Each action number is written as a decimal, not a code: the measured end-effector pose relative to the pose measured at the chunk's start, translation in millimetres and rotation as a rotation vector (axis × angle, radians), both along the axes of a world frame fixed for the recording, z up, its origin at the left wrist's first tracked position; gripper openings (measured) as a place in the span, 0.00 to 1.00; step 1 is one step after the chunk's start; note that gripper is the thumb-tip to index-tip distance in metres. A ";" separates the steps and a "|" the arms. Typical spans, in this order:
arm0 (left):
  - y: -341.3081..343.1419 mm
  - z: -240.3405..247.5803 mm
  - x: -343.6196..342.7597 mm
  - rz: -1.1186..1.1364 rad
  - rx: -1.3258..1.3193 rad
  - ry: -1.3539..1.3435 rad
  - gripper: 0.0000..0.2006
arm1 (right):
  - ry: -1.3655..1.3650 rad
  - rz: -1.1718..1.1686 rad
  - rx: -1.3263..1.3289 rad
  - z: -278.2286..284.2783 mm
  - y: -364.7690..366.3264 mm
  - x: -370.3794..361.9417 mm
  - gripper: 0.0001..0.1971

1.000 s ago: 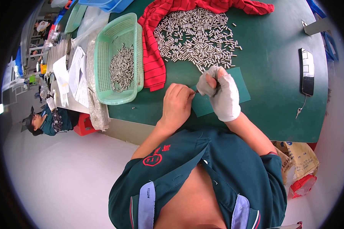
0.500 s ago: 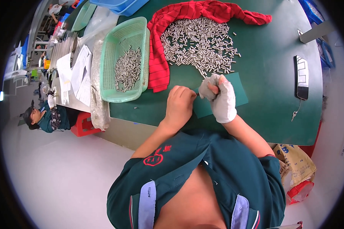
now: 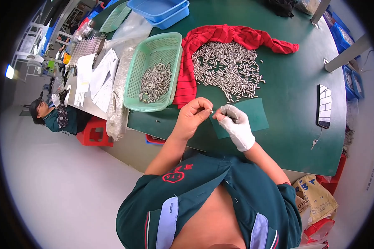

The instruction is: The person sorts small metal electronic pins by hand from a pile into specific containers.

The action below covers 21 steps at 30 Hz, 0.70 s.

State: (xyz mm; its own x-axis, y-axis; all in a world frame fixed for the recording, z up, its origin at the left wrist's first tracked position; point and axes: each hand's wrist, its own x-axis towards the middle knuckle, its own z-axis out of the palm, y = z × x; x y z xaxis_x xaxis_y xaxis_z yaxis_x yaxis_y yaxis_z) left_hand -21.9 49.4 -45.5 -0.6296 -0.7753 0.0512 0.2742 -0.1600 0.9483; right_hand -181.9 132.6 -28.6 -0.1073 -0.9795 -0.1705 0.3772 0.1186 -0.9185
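Observation:
My bare left hand [image 3: 194, 116] pinches a small metal pin [image 3: 211, 111] at its fingertips, just above the table's front edge. My right hand [image 3: 237, 124], in a white glove, is closed beside it, fingertips almost touching the pin, and rests over a dark green pad [image 3: 253, 114]. Behind both hands a heap of several small silver metal pins [image 3: 228, 68] lies partly on a red cloth [image 3: 187, 79]. A green mesh basket [image 3: 170, 45] to the left holds more of the same pins [image 3: 155, 83].
The green table [image 3: 295, 95] also carries a phone [image 3: 324, 106] with a key at the right, blue trays [image 3: 160, 10] at the back, papers and plastic bags at the left. Another person [image 3: 54, 114] sits far left by a red stool [image 3: 94, 133]. Bags lie on the floor at lower right.
The view has tilted so the table sits lower in the picture. My hands have drawn together, and the left fingertips now hold a single pin toward the gloved right hand.

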 end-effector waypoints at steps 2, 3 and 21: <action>1.0 0.7 0.2 -0.042 0.024 -0.003 0.03 | 0.011 0.023 0.022 -0.8 0.1 -0.8 0.06; 1.4 2.4 -0.9 -0.042 0.024 -0.004 0.03 | 0.009 0.016 0.016 -1.3 -0.7 -0.9 0.06; -33.5 36.9 34.4 0.558 -0.669 -0.464 0.03 | 0.049 -0.015 -0.007 -7.1 9.2 -6.9 0.07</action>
